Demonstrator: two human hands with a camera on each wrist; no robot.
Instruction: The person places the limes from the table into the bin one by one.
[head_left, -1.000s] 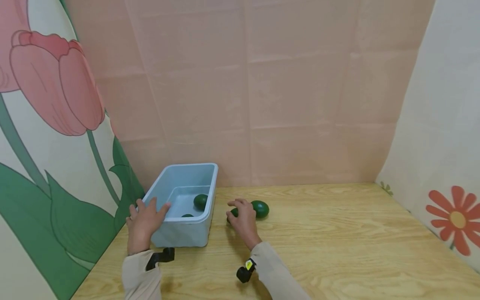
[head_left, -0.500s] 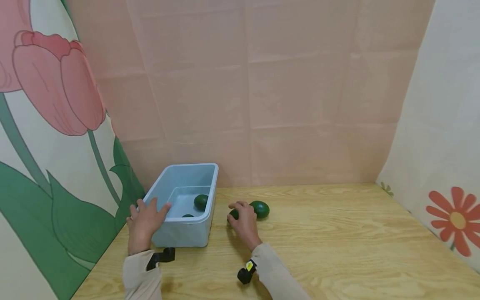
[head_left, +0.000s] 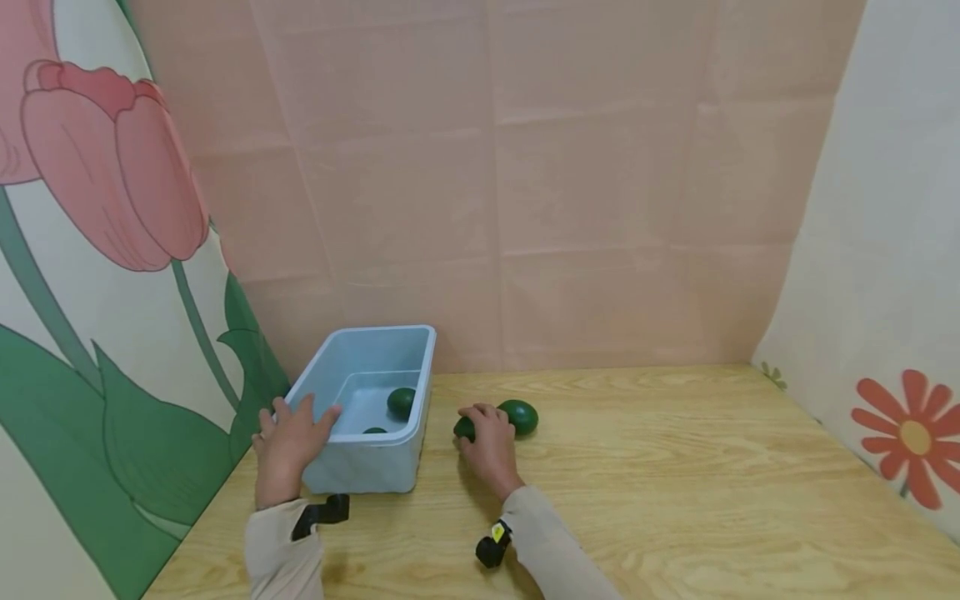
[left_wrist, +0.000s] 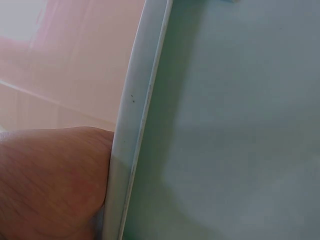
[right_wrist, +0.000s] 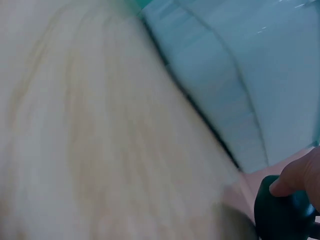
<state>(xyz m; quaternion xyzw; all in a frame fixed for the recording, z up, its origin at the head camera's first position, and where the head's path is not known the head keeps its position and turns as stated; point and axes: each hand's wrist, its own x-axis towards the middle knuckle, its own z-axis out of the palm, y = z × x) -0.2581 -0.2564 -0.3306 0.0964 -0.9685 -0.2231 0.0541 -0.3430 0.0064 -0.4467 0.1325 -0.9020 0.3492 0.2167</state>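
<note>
My right hand (head_left: pixel 489 443) curls round a dark green avocado (head_left: pixel 465 427) on the wooden table (head_left: pixel 675 483), lower centre. My left hand (head_left: pixel 288 442) holds the blue bin (head_left: pixel 420 392) by its rim. Two avocados already in; one gripped, another avocado (head_left: pixel 521 417) left. Gripped one's axis: cannot tell, mostly hidden.

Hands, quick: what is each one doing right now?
Left hand: grips the near-left corner of the blue bin, thumb over the rim.
Right hand: fingers curled round a dark green avocado on the table.
</note>
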